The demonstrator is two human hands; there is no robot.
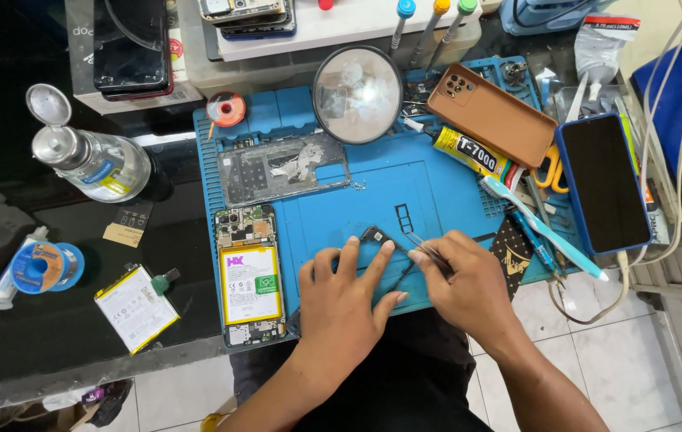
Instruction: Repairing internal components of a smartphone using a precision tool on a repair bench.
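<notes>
- Small black part (376,237) sits near the front edge of the blue work mat (437,192), between both hands, right of the opened phone with its yellow battery (251,276).
- Head view: left hand (342,292) lies palm-down on the mat, fingers spread, index and middle fingertips pressing beside the part to pin it.
- Right hand (469,280) comes in from the right, wrist low, fingers pressed together in a pinch on thin metal tweezers (425,249), tips aimed at the part.
- Risk, as I judge it: the part looks thin, so a hard squeeze or a slip of the tweezers could bend it or flick it off the mat's front edge.
- The glue tube (469,152) and toothbrush (541,228) lie close to the right; a wide elbow swing could knock them.
</notes>
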